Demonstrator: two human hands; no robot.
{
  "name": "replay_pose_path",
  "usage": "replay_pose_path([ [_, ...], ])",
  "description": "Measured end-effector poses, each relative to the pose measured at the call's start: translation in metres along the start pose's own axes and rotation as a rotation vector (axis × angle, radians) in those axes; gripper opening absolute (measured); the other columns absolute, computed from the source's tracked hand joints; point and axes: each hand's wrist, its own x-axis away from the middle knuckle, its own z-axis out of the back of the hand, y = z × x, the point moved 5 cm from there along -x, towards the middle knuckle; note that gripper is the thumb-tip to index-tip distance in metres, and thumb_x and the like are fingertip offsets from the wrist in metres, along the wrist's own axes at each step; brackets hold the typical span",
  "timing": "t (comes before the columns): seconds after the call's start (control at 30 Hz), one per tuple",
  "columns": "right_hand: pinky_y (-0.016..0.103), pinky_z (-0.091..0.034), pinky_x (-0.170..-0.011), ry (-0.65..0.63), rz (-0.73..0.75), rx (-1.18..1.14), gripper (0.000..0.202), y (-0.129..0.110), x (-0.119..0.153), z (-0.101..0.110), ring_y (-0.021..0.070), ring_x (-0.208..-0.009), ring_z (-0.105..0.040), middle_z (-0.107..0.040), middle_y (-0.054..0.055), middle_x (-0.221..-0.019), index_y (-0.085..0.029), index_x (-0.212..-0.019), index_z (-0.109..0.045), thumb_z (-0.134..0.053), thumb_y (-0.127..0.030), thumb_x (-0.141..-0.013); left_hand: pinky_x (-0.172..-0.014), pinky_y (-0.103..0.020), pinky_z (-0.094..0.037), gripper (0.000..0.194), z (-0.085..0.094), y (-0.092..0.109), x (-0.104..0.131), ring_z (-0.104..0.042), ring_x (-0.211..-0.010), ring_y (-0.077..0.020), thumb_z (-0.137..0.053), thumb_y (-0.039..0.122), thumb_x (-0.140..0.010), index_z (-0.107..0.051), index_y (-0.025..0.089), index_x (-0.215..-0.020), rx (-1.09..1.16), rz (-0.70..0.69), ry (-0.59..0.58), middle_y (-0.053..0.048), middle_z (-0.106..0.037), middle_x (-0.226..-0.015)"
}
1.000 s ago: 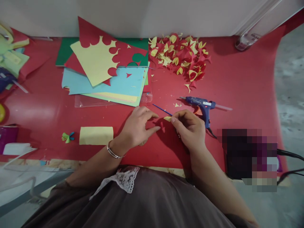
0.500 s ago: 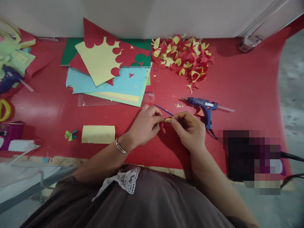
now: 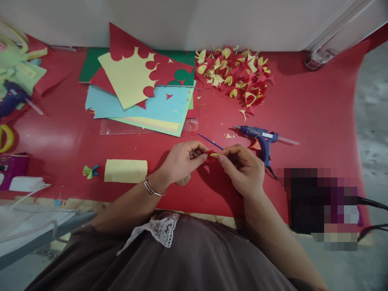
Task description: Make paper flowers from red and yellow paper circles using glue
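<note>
My left hand [image 3: 184,160] pinches a small red paper piece [image 3: 209,154] between thumb and fingers. Just to its right, my right hand [image 3: 244,166] grips a small yellow paper piece [image 3: 214,155] at its end. The two pieces meet between my fingertips, above the red table [image 3: 194,198]. Beyond my hands a thin blue stick [image 3: 210,141] lies on the table. Right of it rests a blue glue gun [image 3: 260,136], its nozzle facing left. Beneath my left hand a brownish object [image 3: 183,180] shows in part; I cannot make out what it is.
A pile of red and yellow paper scraps [image 3: 233,72] lies at the back. Coloured sheets [image 3: 139,101] are stacked at the back left. A yellow paper strip [image 3: 125,171] and a small green-and-blue paper piece [image 3: 90,172] lie left. A clear container [image 3: 319,57] stands back right.
My left hand has turned and shifted slightly left, and the red piece now shows up against the yellow one. The brownish object has come into view under it. My right hand has barely moved.
</note>
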Motion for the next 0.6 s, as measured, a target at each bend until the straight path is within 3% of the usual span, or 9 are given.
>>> replay_pose_path([
  [0.17,0.031,-0.048,-0.062,-0.042,0.056,0.073,0.012,-0.0045,-0.0006,-0.0033,0.0151,-0.064,-0.061,-0.075,0.002,-0.083,-0.025,-0.093,-0.074,-0.07,-0.034,-0.098,-0.071,-0.027,-0.064,0.02,-0.0024,-0.0028,0.0001,-0.076,-0.074,-0.0142,-0.081,0.033,-0.089,-0.074,0.016,-0.096,0.277,0.108,-0.082,-0.004,-0.078,-0.085],
  [0.33,0.031,-0.049,-0.061,-0.058,0.136,0.091,0.007,-0.0084,0.0007,-0.0049,0.0139,-0.059,-0.057,-0.075,0.002,-0.082,-0.025,-0.095,-0.076,-0.071,-0.029,-0.098,-0.07,-0.024,-0.062,0.024,0.0,-0.004,0.0012,-0.075,-0.073,-0.0126,-0.087,0.035,-0.085,-0.075,0.016,-0.093,0.408,0.16,-0.09,-0.003,-0.077,-0.084],
  [0.5,0.031,-0.05,-0.06,-0.066,0.14,0.111,0.007,-0.008,0.0008,-0.0054,0.014,-0.058,-0.057,-0.076,0.002,-0.083,-0.026,-0.098,-0.077,-0.071,-0.029,-0.099,-0.072,-0.027,-0.063,0.029,0.0004,-0.0048,0.0048,-0.075,-0.075,-0.0147,-0.082,0.043,-0.092,-0.073,0.016,-0.098,0.324,0.133,-0.071,-0.005,-0.078,-0.087],
  [0.6,0.031,-0.05,-0.058,-0.083,0.126,0.096,0.01,-0.0085,0.0005,-0.006,0.014,-0.057,-0.058,-0.076,0.003,-0.083,-0.025,-0.099,-0.077,-0.071,-0.034,-0.099,-0.074,-0.028,-0.061,0.021,0.0032,0.0017,0.0069,-0.075,-0.08,-0.0155,-0.07,0.038,-0.101,-0.072,0.017,-0.1,0.084,0.02,0.014,-0.005,-0.078,-0.09],
])
